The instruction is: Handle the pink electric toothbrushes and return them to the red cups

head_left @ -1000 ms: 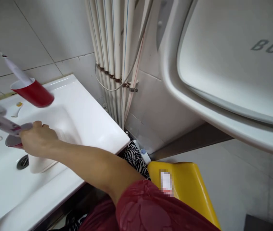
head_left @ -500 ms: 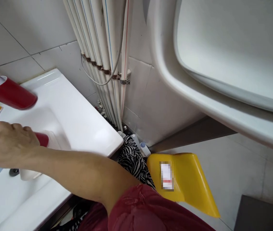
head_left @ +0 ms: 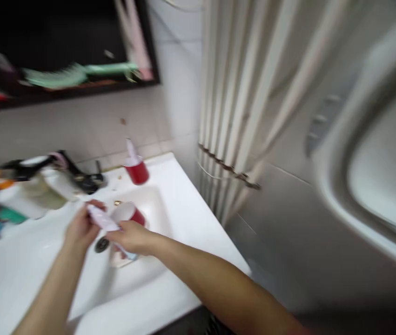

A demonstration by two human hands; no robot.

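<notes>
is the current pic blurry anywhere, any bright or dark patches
Head view: blur across the frame, smearing the pipes, left hand, right hand and tube, with no print readable; head view: the sink ledge looks bright white, while the shelf is nearly black inside.

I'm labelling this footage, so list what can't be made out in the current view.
All in the head view:
- Print on the pale tube: motion blur.
- How the left hand meets the tube: blurred, fingers partly behind it.
- Near side of the red cup in the sink: covered by the right hand and tube.
- Full shape of the white fixture: cut off by the right edge.
</notes>
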